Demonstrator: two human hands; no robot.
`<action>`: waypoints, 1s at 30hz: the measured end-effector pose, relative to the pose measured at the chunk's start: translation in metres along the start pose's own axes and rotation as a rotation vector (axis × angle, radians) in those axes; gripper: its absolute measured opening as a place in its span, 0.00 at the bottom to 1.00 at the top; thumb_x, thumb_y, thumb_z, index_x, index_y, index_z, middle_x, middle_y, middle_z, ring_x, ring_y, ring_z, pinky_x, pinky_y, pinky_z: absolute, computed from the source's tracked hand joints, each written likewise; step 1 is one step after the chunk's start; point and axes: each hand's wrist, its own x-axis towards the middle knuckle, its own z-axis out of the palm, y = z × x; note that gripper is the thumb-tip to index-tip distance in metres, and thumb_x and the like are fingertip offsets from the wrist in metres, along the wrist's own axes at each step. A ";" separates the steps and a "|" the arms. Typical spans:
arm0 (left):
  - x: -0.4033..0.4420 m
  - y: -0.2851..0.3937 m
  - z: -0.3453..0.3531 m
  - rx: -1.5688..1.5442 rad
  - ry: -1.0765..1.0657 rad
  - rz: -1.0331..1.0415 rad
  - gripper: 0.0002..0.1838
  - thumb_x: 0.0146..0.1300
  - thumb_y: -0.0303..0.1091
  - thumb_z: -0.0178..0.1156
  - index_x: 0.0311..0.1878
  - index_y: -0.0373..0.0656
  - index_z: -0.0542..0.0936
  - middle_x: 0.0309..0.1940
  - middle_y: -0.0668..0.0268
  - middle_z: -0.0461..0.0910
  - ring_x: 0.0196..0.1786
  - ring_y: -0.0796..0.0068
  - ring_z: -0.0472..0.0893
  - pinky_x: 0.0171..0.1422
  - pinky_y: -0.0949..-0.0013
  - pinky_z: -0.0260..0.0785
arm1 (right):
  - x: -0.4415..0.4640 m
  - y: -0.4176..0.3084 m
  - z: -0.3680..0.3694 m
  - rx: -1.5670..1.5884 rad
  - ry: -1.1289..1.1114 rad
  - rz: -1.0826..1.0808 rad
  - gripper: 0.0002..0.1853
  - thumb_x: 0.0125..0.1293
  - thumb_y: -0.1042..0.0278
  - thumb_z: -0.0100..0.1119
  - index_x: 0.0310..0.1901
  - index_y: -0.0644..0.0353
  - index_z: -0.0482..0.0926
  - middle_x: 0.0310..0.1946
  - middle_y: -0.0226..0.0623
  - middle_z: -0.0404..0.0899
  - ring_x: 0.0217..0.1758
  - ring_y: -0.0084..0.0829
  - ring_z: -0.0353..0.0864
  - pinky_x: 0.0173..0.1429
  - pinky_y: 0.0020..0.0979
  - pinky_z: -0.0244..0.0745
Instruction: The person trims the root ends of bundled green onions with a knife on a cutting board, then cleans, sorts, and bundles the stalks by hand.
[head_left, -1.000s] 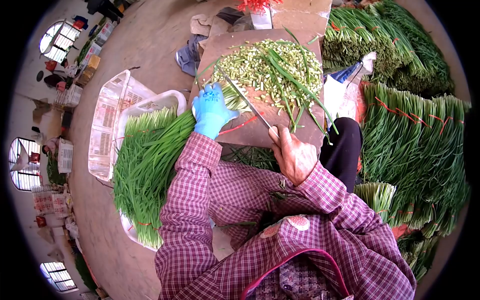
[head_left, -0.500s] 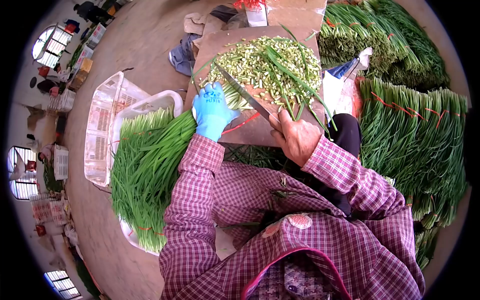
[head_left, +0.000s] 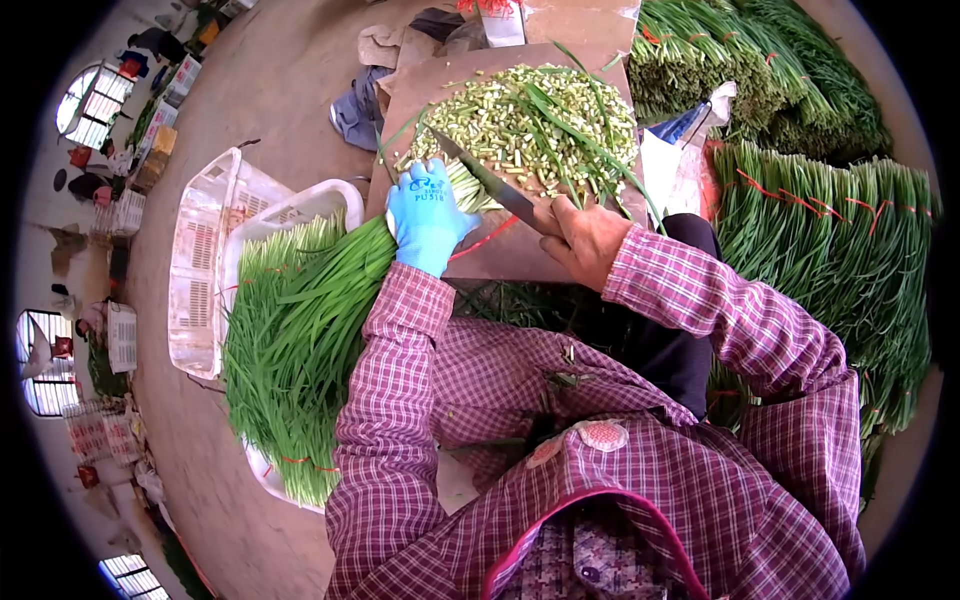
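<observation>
My left hand (head_left: 428,215), in a blue glove, is closed over a bundle of green stalks (head_left: 345,270) on a brown board (head_left: 520,250). The pale stalk ends stick out to the right of the glove, and the leaves trail left over a white crate. In my bare right hand (head_left: 590,238) is a knife (head_left: 490,182), its blade lying diagonally up and left, close beside the stalk ends. Behind the blade, chopped stalk pieces (head_left: 540,125) cover the board, with some long green leaves among them. A red band (head_left: 488,238) lies near the glove.
A white crate (head_left: 350,195) with bundled greens stands at the left, beside a stained plastic basket (head_left: 205,265). Stacked bundles of greens (head_left: 820,240) fill the right side. Grey cloth (head_left: 358,112) lies behind the board. People and crates show at the far left.
My right hand has turned with the knife, so more of the blade's flat side shows, and my right elbow has swung outward. My left hand keeps its hold on the bundle.
</observation>
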 end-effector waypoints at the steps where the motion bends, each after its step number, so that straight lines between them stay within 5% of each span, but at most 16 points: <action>1: 0.001 0.001 0.000 0.017 -0.019 -0.003 0.42 0.39 0.54 0.78 0.54 0.42 0.71 0.49 0.58 0.77 0.54 0.61 0.78 0.56 0.57 0.72 | 0.002 0.001 0.004 0.009 -0.006 0.019 0.18 0.66 0.60 0.59 0.44 0.66 0.67 0.26 0.58 0.79 0.34 0.59 0.82 0.41 0.53 0.75; 6: 0.001 0.002 -0.002 0.005 0.013 0.027 0.43 0.39 0.54 0.78 0.54 0.41 0.71 0.47 0.59 0.78 0.53 0.61 0.79 0.55 0.57 0.72 | 0.042 0.012 0.049 0.016 0.113 -0.054 0.19 0.68 0.58 0.55 0.46 0.68 0.67 0.32 0.58 0.80 0.38 0.57 0.82 0.46 0.51 0.76; 14: 0.000 0.000 -0.003 -0.022 -0.048 -0.008 0.42 0.39 0.55 0.77 0.54 0.41 0.72 0.48 0.56 0.78 0.54 0.59 0.79 0.56 0.57 0.71 | 0.014 0.003 0.036 -0.056 -0.070 0.212 0.20 0.68 0.58 0.52 0.53 0.65 0.70 0.37 0.56 0.84 0.42 0.54 0.85 0.48 0.51 0.80; 18: 0.003 0.003 -0.007 -0.002 -0.072 -0.027 0.43 0.39 0.55 0.77 0.55 0.40 0.71 0.49 0.55 0.78 0.55 0.58 0.79 0.56 0.56 0.71 | 0.054 0.007 0.074 -0.004 0.143 0.187 0.19 0.66 0.60 0.54 0.53 0.63 0.69 0.38 0.56 0.83 0.43 0.55 0.84 0.48 0.51 0.79; 23: 0.003 -0.004 0.004 -0.036 0.003 -0.038 0.44 0.35 0.55 0.78 0.54 0.41 0.73 0.49 0.54 0.79 0.53 0.55 0.80 0.55 0.56 0.73 | 0.061 0.006 0.060 -0.011 0.073 0.215 0.17 0.75 0.61 0.38 0.49 0.63 0.75 0.42 0.56 0.83 0.49 0.52 0.83 0.53 0.51 0.78; 28: 0.002 -0.002 -0.003 -0.047 -0.002 -0.047 0.47 0.36 0.56 0.78 0.58 0.40 0.72 0.51 0.52 0.78 0.54 0.54 0.79 0.57 0.56 0.73 | 0.012 0.023 0.050 -0.265 0.111 0.129 0.11 0.69 0.67 0.48 0.49 0.60 0.71 0.34 0.49 0.85 0.40 0.47 0.87 0.45 0.48 0.81; 30: -0.001 0.000 -0.001 -0.013 0.027 -0.041 0.49 0.36 0.57 0.78 0.59 0.39 0.71 0.53 0.52 0.77 0.55 0.53 0.78 0.58 0.55 0.72 | 0.023 0.039 0.061 -0.353 0.174 0.110 0.12 0.71 0.60 0.48 0.49 0.58 0.67 0.30 0.47 0.85 0.30 0.45 0.86 0.33 0.46 0.80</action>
